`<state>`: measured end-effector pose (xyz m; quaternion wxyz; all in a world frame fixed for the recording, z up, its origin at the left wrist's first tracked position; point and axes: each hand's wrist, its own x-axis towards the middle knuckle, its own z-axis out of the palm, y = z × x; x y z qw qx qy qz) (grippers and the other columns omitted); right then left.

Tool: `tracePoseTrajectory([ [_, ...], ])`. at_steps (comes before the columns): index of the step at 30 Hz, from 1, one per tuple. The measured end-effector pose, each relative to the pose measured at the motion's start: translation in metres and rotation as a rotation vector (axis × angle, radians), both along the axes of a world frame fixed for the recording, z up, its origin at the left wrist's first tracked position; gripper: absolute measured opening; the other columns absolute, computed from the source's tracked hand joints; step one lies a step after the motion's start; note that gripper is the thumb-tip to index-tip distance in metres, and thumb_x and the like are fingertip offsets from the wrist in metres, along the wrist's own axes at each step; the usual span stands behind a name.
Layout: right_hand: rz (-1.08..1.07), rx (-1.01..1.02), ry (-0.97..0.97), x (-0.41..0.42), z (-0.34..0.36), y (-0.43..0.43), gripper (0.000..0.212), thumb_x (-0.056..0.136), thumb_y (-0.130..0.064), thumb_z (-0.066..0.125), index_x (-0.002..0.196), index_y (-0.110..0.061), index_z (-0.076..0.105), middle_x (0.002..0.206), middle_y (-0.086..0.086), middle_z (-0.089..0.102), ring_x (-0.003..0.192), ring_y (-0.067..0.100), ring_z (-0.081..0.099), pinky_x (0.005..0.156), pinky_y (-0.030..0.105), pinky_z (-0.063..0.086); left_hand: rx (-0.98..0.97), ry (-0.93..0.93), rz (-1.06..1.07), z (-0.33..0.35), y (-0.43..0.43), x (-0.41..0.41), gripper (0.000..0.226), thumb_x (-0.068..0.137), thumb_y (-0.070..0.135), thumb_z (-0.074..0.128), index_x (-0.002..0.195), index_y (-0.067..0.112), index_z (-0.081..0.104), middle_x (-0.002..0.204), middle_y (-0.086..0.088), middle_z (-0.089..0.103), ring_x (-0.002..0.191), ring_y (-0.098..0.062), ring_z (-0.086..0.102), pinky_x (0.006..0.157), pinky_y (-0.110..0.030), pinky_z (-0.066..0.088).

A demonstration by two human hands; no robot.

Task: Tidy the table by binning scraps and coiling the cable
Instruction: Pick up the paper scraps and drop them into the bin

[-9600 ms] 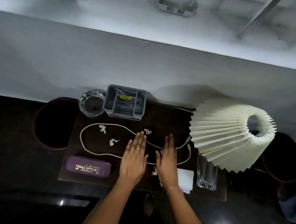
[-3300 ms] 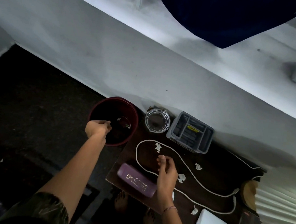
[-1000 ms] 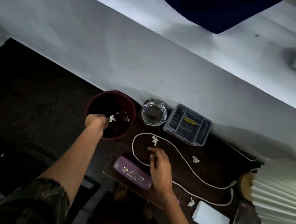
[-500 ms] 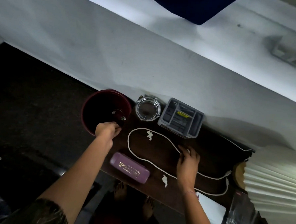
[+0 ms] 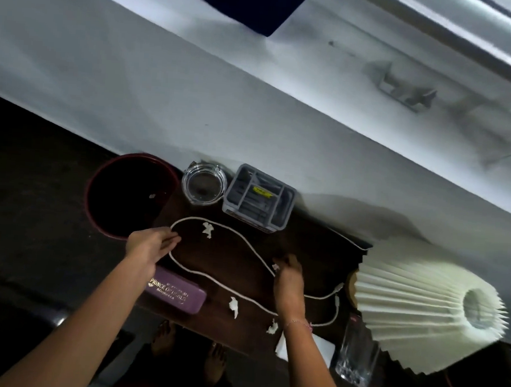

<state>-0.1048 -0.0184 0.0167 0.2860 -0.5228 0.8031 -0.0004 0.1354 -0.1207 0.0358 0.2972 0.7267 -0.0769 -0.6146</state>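
Both hands are over the tabletop (image 5: 231,261). The left hand (image 5: 149,243) is open, fingers straight and loose, carrying nothing, its tips right at the outer bend of the white cable (image 5: 192,218). Whether they touch the cord, I cannot tell. The right hand (image 5: 287,275) is curled, thumb and fingertips pinching what looks like a small scrap (image 5: 275,266) just beside the cord, which runs on under that palm.

Just beyond the left hand sits the dark red bin (image 5: 88,195), off the tabletop edge, with a binned scrap (image 5: 152,196) lying inside. That is the handy side for dropping, so my read is the right hand picks and the left hand ferries.

The cable lies uncoiled, a long loose loop stretched between the two hands, its plug ends trailing off past the right hand's outer side. Paper left to clear: a far scrap (image 5: 208,230) inside the loop, just ahead of the left fingertips; a middle scrap (image 5: 234,306) between the forearms; a wrist scrap (image 5: 272,327) tight by the right wrist. So binning looks midway and coiling not yet begun, sensibly, since paper sits on both sides of the cord.

The purple glasses case (image 5: 178,290) lies partly under the left forearm. A pleated lampshade (image 5: 422,304) crowds the right hand's outer side, so that arm needs care.
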Motion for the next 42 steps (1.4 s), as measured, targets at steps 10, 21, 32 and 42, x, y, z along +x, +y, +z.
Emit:
tracePoseTrajectory([
  [10,-0.433,-0.419,-0.209,0.035,0.023,-0.005,0.025,0.085,0.004,0.056,0.102,-0.009,0.071,0.11,0.005,0.062,0.099,0.015,0.062,0.094,0.022,0.047,0.004,0.128,-0.123,0.021,0.021,-0.052,0.029,0.09,-0.008,0.044,0.117,-0.014,0.051,0.094,-0.023,0.06,0.081,-0.028,0.06,0.048,-0.013,0.052],
  [21,-0.439,-0.437,-0.438,0.097,0.036,-0.017,0.027,0.086,-0.003,0.058,0.107,-0.017,0.068,0.101,-0.008,0.063,0.097,0.005,0.06,0.087,0.008,0.042,-0.027,0.229,-0.192,0.027,0.03,-0.073,0.012,0.086,-0.007,0.053,0.094,-0.011,0.061,0.077,-0.013,0.06,0.062,-0.017,0.062,0.049,-0.013,0.053],
  [32,-0.452,-0.387,-0.564,0.112,0.033,-0.026,0.061,0.087,-0.007,0.058,0.137,-0.034,0.035,0.097,-0.007,0.064,0.092,0.004,0.06,0.084,0.012,0.045,-0.046,0.12,-0.149,0.018,0.02,-0.054,0.01,0.079,-0.012,0.061,0.075,-0.003,0.062,0.077,-0.015,0.061,0.071,-0.021,0.06,0.049,-0.012,0.054],
  [42,-0.472,-0.402,-0.581,0.123,0.025,-0.033,0.054,0.089,-0.009,0.056,0.136,-0.03,0.038,0.102,-0.005,0.062,0.095,0.001,0.058,0.079,0.002,0.04,-0.107,0.036,-0.021,0.015,0.002,-0.035,0.018,0.08,-0.015,0.057,0.071,0.0,0.059,0.072,-0.014,0.058,0.049,-0.017,0.064,0.045,-0.01,0.051],
])
